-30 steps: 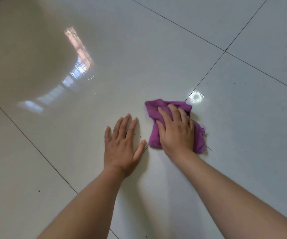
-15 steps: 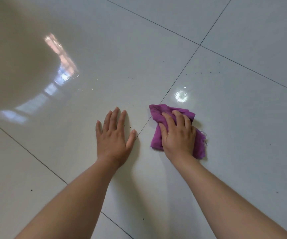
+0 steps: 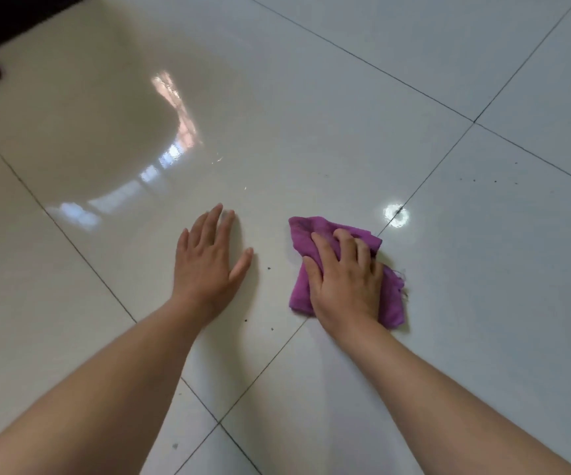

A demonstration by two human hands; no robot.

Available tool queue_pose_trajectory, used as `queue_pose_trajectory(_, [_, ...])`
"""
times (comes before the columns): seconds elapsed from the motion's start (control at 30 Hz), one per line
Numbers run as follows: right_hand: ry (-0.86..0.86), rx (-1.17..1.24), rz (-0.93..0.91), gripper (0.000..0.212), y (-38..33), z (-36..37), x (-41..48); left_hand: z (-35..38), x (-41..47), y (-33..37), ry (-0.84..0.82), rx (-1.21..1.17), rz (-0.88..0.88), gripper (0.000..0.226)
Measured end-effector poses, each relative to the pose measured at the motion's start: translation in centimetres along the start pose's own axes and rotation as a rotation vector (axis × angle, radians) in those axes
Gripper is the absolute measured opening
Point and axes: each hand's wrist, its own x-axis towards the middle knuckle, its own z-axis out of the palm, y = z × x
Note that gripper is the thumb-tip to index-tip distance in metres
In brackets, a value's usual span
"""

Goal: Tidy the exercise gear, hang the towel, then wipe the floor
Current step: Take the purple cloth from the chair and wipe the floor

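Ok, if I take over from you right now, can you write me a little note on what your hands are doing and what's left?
Left hand: flat on the floor tiles, fingers straight, holding nothing.
Right hand: fingers bent onto the purple cloth, pressing it to the floor beside a grout line.
Done: wiping is under way. The exercise gear and towel are out of view, so I cannot tell.
Left: dark specks between the hands, more on the far right tile.
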Motion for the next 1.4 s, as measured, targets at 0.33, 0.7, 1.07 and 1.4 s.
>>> queue_pose_trajectory(0.33, [-0.05,0.001,0.035,0.042,-2.6,2.4,6.6,0.0,0.6,-1.3,0.011,-0.053,-0.06,0.073])
queue_pose_trajectory(0.7, [-0.079,0.048,0.092,0.038,-5.0,2.9,8.7,0.2,0.7,-1.3,0.001,-0.061,-0.075,0.071])
queue_pose_trajectory(1.07, [-0.153,0.017,-0.197,0.044,-4.1,3.2,8.9,0.2,0.9,-1.3,0.015,-0.044,-0.08,0.074])
queue_pose_trajectory(1.4, [-0.277,0.001,-0.366,0.049,-6.1,3.9,11.0,0.2,0.9,-1.4,0.026,-0.047,-0.067,0.066])
